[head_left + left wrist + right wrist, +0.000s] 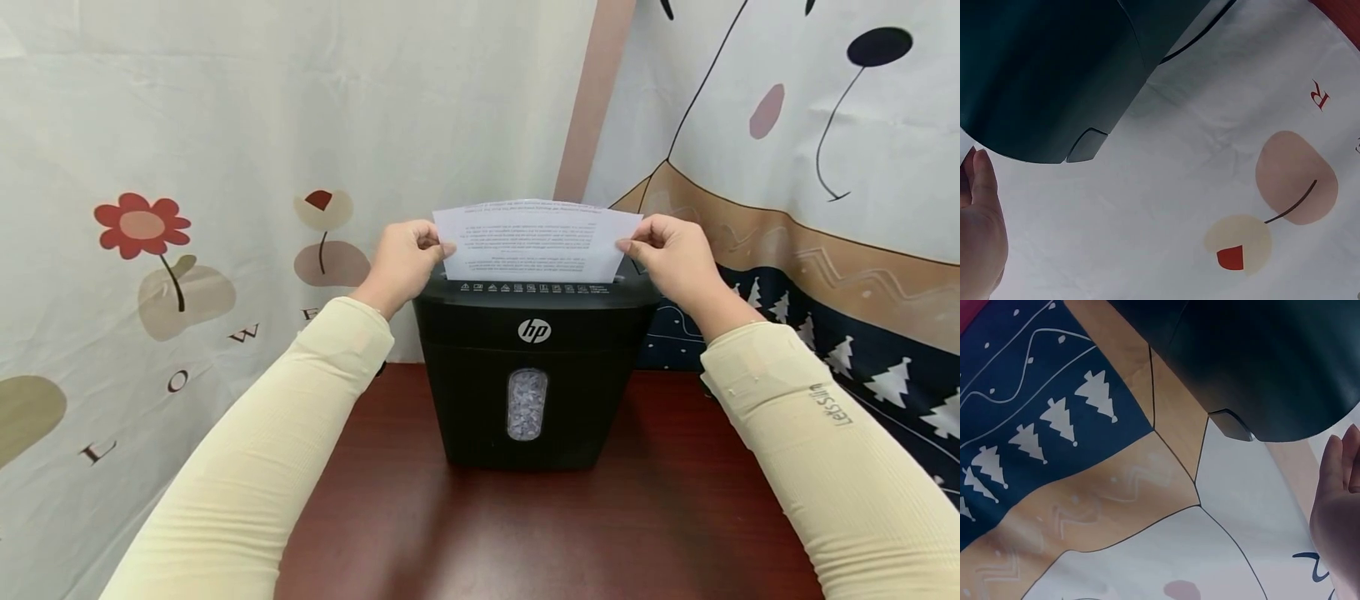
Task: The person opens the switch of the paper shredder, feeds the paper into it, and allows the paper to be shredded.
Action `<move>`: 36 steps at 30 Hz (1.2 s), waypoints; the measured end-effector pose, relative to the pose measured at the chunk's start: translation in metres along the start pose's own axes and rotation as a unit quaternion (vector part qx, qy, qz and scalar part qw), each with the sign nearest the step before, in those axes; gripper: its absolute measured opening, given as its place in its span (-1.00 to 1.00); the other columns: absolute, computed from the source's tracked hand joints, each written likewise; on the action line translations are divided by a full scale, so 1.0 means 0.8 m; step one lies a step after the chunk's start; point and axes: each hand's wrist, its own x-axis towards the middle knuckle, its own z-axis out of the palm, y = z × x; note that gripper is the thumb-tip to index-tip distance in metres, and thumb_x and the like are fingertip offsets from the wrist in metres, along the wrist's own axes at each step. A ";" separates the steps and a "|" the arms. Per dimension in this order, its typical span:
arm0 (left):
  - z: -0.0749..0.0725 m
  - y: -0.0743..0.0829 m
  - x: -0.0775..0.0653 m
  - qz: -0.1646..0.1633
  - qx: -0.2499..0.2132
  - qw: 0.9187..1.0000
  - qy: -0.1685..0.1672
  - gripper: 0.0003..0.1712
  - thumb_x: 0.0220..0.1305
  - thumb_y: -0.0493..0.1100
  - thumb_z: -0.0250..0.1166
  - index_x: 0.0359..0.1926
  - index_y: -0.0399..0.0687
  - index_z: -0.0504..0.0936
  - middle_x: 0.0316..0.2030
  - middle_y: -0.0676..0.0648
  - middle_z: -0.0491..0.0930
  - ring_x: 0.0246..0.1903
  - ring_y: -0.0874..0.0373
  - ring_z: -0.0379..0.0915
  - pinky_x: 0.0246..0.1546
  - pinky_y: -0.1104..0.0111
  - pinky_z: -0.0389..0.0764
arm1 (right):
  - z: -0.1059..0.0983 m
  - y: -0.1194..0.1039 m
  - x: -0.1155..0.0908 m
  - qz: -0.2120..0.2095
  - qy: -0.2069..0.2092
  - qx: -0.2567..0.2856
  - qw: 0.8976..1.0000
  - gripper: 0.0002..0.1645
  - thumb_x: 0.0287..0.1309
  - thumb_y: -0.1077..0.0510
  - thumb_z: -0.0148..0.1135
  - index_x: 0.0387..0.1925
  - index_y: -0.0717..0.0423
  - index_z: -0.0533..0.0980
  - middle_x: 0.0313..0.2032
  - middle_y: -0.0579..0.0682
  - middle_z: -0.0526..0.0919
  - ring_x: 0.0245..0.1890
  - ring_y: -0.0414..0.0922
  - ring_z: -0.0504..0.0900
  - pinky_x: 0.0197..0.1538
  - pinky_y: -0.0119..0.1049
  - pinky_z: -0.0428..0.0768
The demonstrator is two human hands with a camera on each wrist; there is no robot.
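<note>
A printed sheet of paper (532, 242) stands upright at the top of a black HP paper shredder (480, 375), its lower edge at the slot. My left hand (405, 257) pinches the sheet's left edge between thumb and fingers. On the opposite edge, my right hand (675, 257) pinches it the same way. Shredded bits show through the shredder's front window (527, 405). The left wrist view catches part of the left hand (982, 225) beside the shredder's dark side; the right wrist view catches part of the right hand (1338, 506) likewise.
The shredder stands on a dark red-brown table (525, 533). Behind it hangs a white curtain (480, 100) with printed flowers and letters. At the right, a patterned cloth (825, 275) shows trees and an animal's face. A dark cord (1200, 34) runs behind the shredder.
</note>
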 end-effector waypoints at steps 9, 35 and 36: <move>0.003 -0.003 0.003 0.019 0.052 0.998 -0.011 -0.86 0.33 -0.27 0.22 -0.30 -0.32 0.61 -0.17 -0.25 0.66 -0.17 -0.02 0.53 -0.25 0.29 0.41 | 0.005 0.005 0.000 0.003 -0.014 -0.021 1.000 -0.82 0.29 0.20 0.21 -0.29 0.29 0.55 -0.25 0.20 0.60 -0.29 -0.03 0.37 -0.36 -0.36 0.30; 0.007 -0.013 -0.003 -0.010 0.067 0.997 -0.034 -0.87 0.32 -0.27 0.23 -0.18 -0.26 0.62 -0.13 -0.22 0.65 -0.13 -0.01 0.52 -0.16 0.25 0.49 | 0.015 0.014 -0.006 0.009 -0.062 -0.061 0.996 -0.79 0.28 0.16 0.22 -0.17 0.23 0.64 -0.17 0.22 0.66 -0.21 0.01 0.51 -0.22 -0.22 0.42; 0.008 -0.014 -0.003 -0.010 0.069 0.997 -0.035 -0.87 0.32 -0.27 0.23 -0.18 -0.25 0.63 -0.15 -0.21 0.65 -0.13 -0.01 0.52 -0.15 0.24 0.50 | 0.015 0.015 -0.007 0.009 -0.064 -0.065 0.996 -0.78 0.29 0.16 0.21 -0.17 0.23 0.64 -0.17 0.22 0.67 -0.21 0.01 0.51 -0.22 -0.21 0.43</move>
